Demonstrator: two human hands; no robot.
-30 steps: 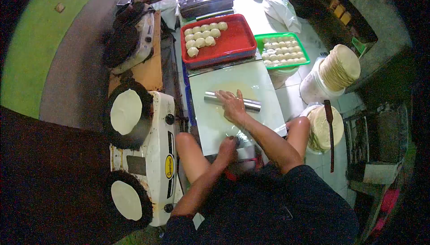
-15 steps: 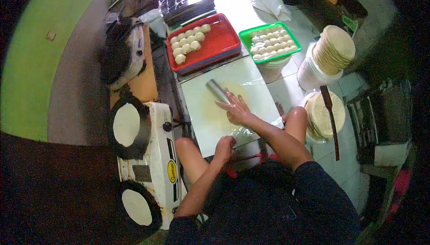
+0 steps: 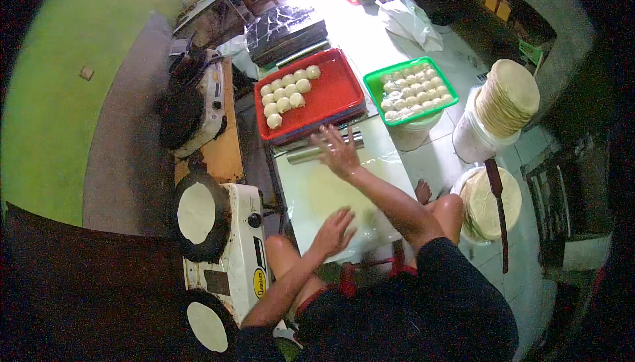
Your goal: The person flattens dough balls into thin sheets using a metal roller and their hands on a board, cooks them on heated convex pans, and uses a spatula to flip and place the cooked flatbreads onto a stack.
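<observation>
A shiny metal rolling pin (image 3: 301, 156) lies crosswise at the far end of the pale board (image 3: 294, 213), just below the red tray. My right hand (image 3: 338, 156) is over the pin's middle, fingers spread rather than wrapped round it; whether the palm presses on it I cannot tell. Thin, yellowish rolled-out dough (image 3: 331, 193) is faintly visible on the board. Over the near edge of the board is my left hand (image 3: 333, 233), fingers stretched out and holding nothing, close to the dough's near side.
Dough balls (image 3: 283, 104) fill part of the red tray (image 3: 337, 87); more sit in a green tray (image 3: 372, 83) at right. On my left, flatbreads (image 3: 196, 213) lie in pans on a white stove (image 3: 245, 203). Stacked flatbreads (image 3: 509, 91) and a wooden spatula (image 3: 496, 197) are at right.
The rolling pin has turned crosswise and moved to the board's far end, my right hand with it. My left hand has come forward over the board and its fingers have opened. The view has shifted.
</observation>
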